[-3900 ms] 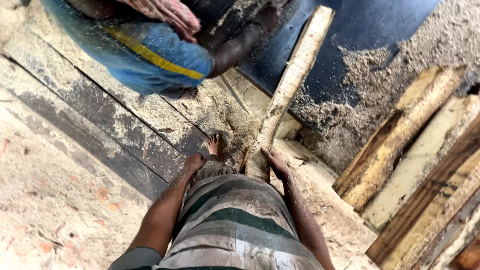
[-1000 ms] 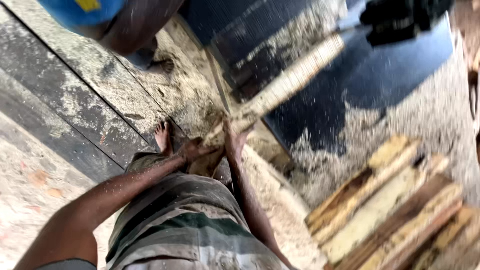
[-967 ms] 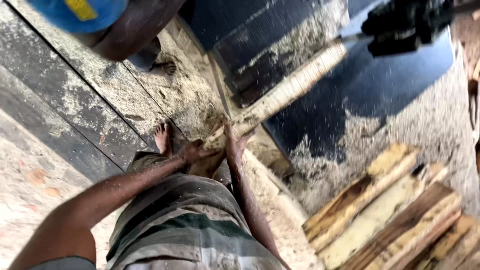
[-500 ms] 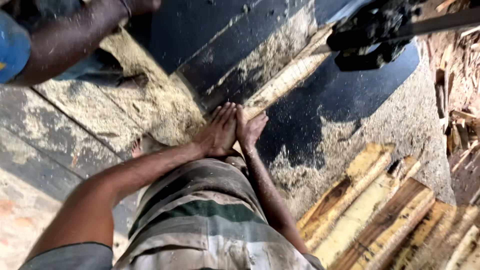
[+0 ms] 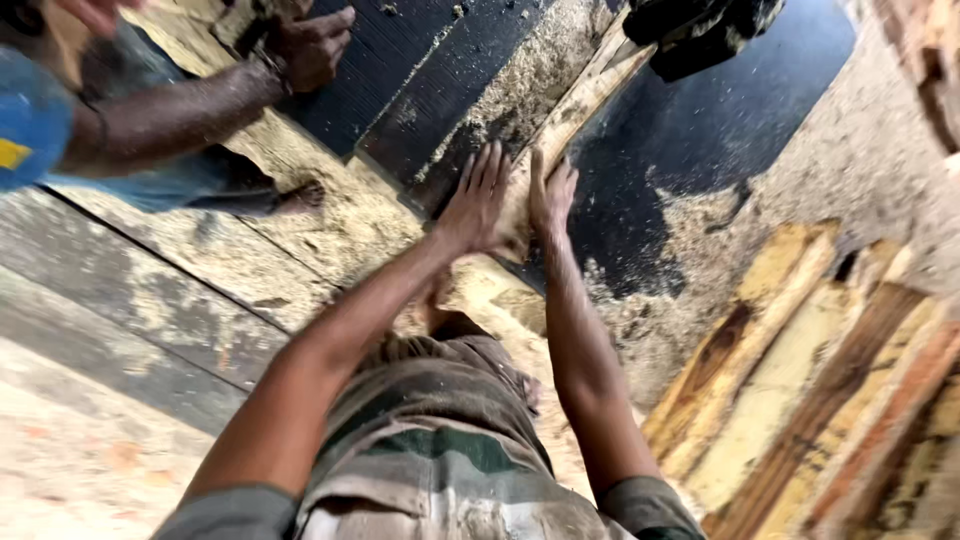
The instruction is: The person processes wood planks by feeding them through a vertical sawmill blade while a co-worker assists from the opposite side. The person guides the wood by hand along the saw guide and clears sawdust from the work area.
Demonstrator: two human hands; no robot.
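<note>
The single head-worn camera looks steeply down, close over the person's outstretched arms, toward the sawdust-strewn floor [image 5: 130, 300].

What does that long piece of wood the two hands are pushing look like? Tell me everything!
The wooden slab is long, narrow and pale, with rough bark-like edges and sawdust on it. It lies flat on the dark saw table, running up toward a black machine part that covers its far end. The left hand and right hand press open-palmed on its near end, fingers spread.
</note>
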